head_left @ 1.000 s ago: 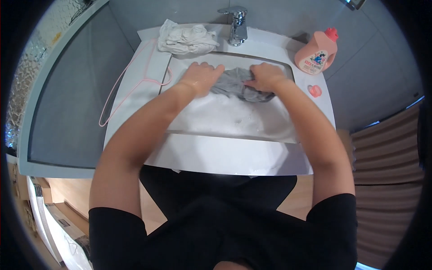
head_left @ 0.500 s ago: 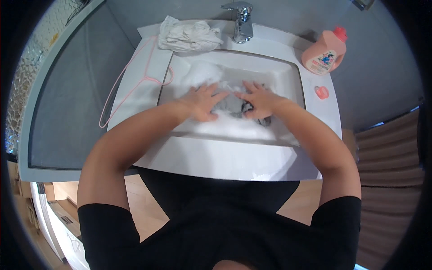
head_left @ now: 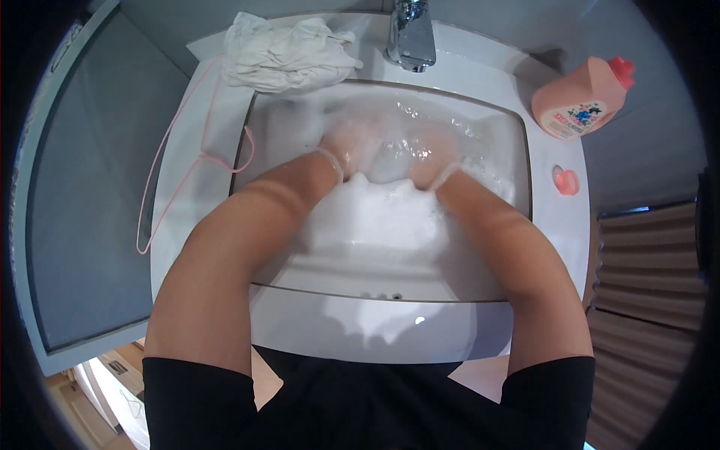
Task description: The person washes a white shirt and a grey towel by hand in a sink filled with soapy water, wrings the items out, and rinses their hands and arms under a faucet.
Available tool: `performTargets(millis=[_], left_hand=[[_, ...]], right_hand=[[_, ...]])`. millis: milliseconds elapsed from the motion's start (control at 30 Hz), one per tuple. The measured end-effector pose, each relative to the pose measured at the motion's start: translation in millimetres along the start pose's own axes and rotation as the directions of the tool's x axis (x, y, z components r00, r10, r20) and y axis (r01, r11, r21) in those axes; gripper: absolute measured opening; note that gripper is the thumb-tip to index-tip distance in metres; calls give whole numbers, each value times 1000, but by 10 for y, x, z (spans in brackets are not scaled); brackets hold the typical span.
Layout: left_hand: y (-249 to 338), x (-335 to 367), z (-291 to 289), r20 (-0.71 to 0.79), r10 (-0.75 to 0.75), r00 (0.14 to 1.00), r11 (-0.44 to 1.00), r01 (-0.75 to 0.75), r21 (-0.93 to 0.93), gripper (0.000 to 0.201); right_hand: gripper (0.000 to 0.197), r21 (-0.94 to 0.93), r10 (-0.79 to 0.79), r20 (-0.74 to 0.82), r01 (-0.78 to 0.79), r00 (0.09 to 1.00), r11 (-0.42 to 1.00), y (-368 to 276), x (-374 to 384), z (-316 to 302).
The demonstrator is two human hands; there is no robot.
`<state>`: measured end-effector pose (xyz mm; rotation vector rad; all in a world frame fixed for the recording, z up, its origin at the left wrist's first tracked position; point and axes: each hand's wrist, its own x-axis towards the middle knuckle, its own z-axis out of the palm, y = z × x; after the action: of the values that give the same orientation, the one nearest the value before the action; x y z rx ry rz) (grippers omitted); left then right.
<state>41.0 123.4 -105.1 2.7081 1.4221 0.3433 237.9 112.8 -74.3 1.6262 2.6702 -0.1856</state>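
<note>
Both my hands are down in the soapy water of a white sink. My left hand is sunk to the wrist on the left, its fingers blurred under water and foam. To the right, my right hand is under in the same way, its fingers hidden too. Between and in front of the wrists lies a thick bank of white foam. A pale, bluish-grey patch shows between the hands, too blurred to name. Whatever the hands may touch below the surface is hidden.
A chrome faucet stands behind the sink. Bunched white cloth lies at the back left, beside a pink hanger on the left counter. On the right are a pink detergent bottle and its small pink cap.
Both hands have pushed down from the grey cloth's surface into the water, wrists now ringed with foam. The cloth has gone from sight. My view has moved closer to the sink.
</note>
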Motion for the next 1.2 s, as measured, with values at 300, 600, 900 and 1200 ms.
performTargets(millis=[300,600,900,1200], left_hand=[[588,345,20,84,-537,839,731,414,542,27],[394,-257,-1064,289,-283,915,958,258,122,39],[400,-480,-1566,91,54,994,807,10,-590,45],[581,-217,-2347,-163,45,986,806,-133,-577,43]], right_hand=[[26,-56,420,101,-416,902,908,-246,253,48],[32,161,-63,139,41,988,986,286,-135,-709],[29,245,-163,-118,187,980,951,169,-743,-1581],[31,630,111,-310,117,944,768,5,-896,-2417]])
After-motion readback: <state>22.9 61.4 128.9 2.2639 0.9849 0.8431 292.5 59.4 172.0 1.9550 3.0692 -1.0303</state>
